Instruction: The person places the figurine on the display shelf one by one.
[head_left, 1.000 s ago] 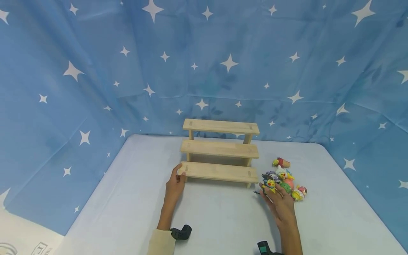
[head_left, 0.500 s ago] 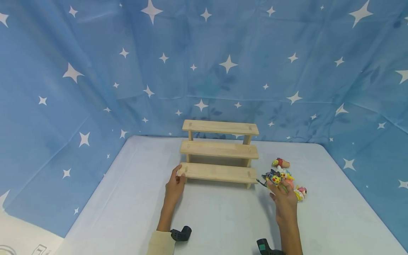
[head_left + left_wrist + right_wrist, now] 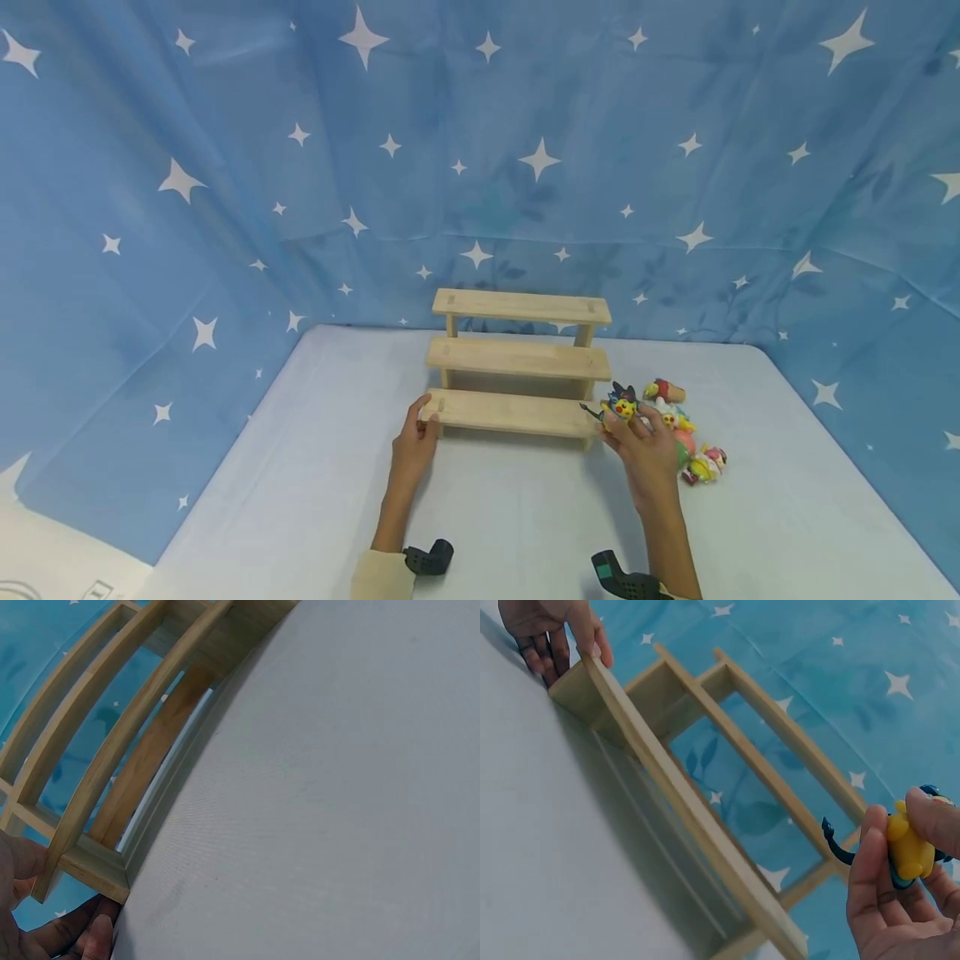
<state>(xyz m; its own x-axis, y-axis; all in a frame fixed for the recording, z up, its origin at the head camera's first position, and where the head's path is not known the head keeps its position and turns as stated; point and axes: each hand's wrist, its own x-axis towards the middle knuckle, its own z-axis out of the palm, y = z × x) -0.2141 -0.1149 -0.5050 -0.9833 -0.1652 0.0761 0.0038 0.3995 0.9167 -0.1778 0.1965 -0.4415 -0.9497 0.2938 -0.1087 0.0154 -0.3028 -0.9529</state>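
A three-tier wooden display stand (image 3: 517,410) stands on the white table. My left hand (image 3: 414,454) grips the left end of its lowest step; in the left wrist view the thumb (image 3: 26,859) is at the board and the other fingers are below it. My right hand (image 3: 647,454) pinches a small yellow figurine (image 3: 621,406) with red cheeks, a dark pointed hat and a thin dark tail. The figurine is raised just off the right end of the lowest step. In the right wrist view its yellow body (image 3: 909,847) shows between thumb and fingers.
Several small figurines lie in a loose pile right of the stand, among them a red-and-tan one (image 3: 666,390) at the back and a pink-and-yellow one (image 3: 705,465) in front. A blue star-patterned curtain (image 3: 480,167) hangs behind the table (image 3: 510,517).
My right hand has lifted the yellow figurine from the pile and brought it left to the stand's right end, turning it more upright. The left hand has stayed on the lowest step.
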